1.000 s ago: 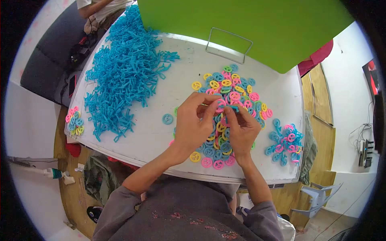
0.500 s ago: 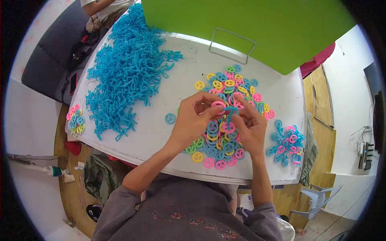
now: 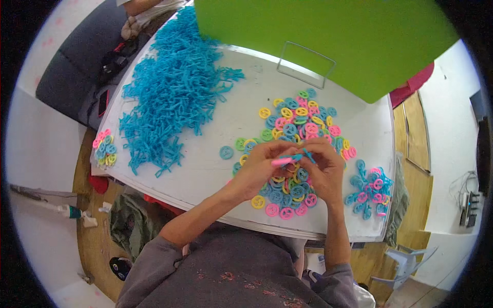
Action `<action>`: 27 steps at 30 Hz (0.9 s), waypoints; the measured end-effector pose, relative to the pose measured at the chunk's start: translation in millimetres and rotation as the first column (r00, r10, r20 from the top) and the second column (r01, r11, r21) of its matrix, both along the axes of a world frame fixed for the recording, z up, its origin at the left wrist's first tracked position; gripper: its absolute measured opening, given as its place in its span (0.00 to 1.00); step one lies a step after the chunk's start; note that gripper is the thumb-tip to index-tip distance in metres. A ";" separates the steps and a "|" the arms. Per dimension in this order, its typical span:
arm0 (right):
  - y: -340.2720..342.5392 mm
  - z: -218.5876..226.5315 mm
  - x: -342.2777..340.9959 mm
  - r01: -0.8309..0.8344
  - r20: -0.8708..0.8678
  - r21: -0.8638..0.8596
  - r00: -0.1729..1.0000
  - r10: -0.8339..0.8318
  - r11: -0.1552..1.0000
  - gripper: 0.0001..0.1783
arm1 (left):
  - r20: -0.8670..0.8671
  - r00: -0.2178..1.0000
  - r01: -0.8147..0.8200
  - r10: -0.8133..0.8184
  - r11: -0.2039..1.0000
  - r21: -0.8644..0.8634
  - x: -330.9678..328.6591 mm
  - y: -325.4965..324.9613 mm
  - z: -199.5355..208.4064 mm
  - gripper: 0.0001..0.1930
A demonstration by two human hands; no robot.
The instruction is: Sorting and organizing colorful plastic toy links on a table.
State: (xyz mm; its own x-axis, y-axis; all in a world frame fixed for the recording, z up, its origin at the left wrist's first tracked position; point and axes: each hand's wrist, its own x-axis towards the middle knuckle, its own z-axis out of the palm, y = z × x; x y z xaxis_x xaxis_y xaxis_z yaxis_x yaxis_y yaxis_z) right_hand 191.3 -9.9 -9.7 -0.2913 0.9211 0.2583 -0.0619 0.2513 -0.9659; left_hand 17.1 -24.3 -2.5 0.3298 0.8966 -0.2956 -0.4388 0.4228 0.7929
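Between the fingertips of my left hand is a pink plastic wheel, tipped nearly edge-on. My right hand pinches a blue plastic frame piece against that wheel; my fingers hide how the two meet. Both hands are close together above a pile of small spoked wheels in pink, yellow, blue and green. To the left lies a large heap of blue frame pieces. A cluster of blue pieces with pink and blue wheels rests by the table's right edge.
A green panel stands along the far side of the white table, with a thin metal wire loop before it. A small group of wheels sits at the left corner. Another person's arm shows at the far left.
Both hands have come nearer to my body and closer together. The pink wheel has turned from face-up to nearly edge-on, and the blue frame piece now meets it. The whole view has shifted slightly.
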 end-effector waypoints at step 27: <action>-52.4 36.7 144.0 0.693 0.680 0.367 0.256 -0.687 0.621 0.14 | -0.595 -0.260 0.439 0.760 0.642 0.628 -132.4 32.4 -22.3 0.12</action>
